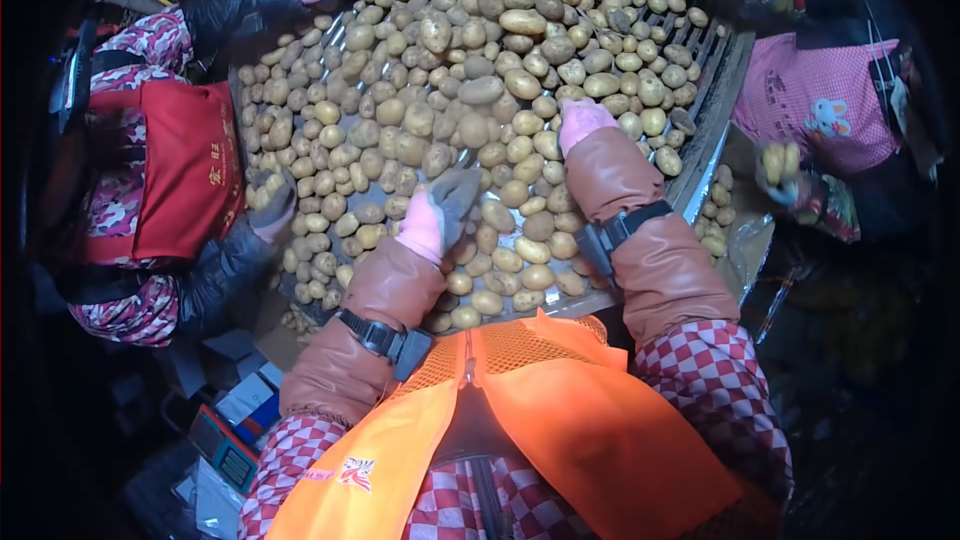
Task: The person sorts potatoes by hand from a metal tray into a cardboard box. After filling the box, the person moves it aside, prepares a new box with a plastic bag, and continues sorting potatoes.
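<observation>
Potatoes (483,91) cover the sorting table in a thick layer, and both of my hands are among them. My left hand (443,210), in a pink glove with grey-coated fingers, lies over potatoes near the table's front middle. Its fingers are stretched forward, slightly blurred, with no potato visibly gripped. Farther forward and to the right, my right hand (585,123) touches the heap in a pink glove. Only the back of that hand shows; its fingers point down and are hidden, so any potato in them cannot be made out.
A co-worker in a red apron (188,175) stands at the left, gloved hands at the potatoes. Across, another in a pink checked apron (815,100) holds potatoes (780,162) beside the metal table edge (725,130). A scale-like device (222,448) sits low at left.
</observation>
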`<state>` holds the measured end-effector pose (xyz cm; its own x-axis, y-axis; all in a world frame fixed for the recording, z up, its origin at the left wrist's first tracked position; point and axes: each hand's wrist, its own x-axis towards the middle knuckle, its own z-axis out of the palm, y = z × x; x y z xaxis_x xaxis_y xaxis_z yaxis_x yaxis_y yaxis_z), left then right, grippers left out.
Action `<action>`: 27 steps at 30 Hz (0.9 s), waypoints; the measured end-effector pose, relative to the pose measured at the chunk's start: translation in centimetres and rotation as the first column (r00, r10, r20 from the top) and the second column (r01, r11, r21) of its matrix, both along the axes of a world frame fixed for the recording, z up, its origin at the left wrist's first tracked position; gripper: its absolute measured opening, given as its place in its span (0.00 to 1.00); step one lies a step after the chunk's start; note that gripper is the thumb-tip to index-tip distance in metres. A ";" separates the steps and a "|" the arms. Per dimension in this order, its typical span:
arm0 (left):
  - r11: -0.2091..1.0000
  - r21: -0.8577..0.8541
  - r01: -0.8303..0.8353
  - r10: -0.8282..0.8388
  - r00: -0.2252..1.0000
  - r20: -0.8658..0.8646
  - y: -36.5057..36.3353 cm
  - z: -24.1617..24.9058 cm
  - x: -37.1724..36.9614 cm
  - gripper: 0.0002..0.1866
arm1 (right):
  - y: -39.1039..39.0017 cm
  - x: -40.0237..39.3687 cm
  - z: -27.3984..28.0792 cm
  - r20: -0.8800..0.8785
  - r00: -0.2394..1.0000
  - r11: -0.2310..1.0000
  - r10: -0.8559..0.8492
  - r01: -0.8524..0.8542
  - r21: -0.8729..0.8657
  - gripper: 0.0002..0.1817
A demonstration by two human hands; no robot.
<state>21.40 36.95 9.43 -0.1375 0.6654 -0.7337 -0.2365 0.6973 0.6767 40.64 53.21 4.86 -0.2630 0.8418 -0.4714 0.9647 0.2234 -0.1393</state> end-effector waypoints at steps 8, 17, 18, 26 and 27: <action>0.644 -0.038 0.764 -0.523 0.404 -0.751 1.7 0.0 0.6 0.28 | 1.1 1.1 -4.9 0.003 0.989 0.986 0.147 -0.146 0.082 0.16; 0.823 -0.027 0.567 -0.286 0.373 -0.883 -0.9 -3.2 -7.5 0.32 | -0.8 0.8 2.3 -0.188 0.965 0.980 -0.184 0.195 0.041 0.25; 0.827 0.026 0.562 -0.239 0.392 -0.889 -1.4 -3.7 -8.0 0.30 | -1.7 0.5 3.8 -0.217 0.948 0.970 -0.231 0.241 0.022 0.25; 0.869 0.282 0.406 -0.081 0.679 -0.730 -2.9 -2.3 -4.0 0.16 | -5.2 -5.8 1.2 -0.053 0.979 0.980 0.198 -0.198 -0.005 0.17; 0.905 0.268 0.331 -0.082 0.754 -0.651 -2.8 -2.5 -3.5 0.16 | -5.2 -6.3 1.4 -0.034 0.981 0.979 0.193 -0.195 -0.056 0.17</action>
<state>17.88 34.11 6.89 -0.3000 0.9199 -0.2527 0.4359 0.3678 0.8214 34.34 47.96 6.26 -0.4321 0.7444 -0.5090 0.8995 0.3962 -0.1843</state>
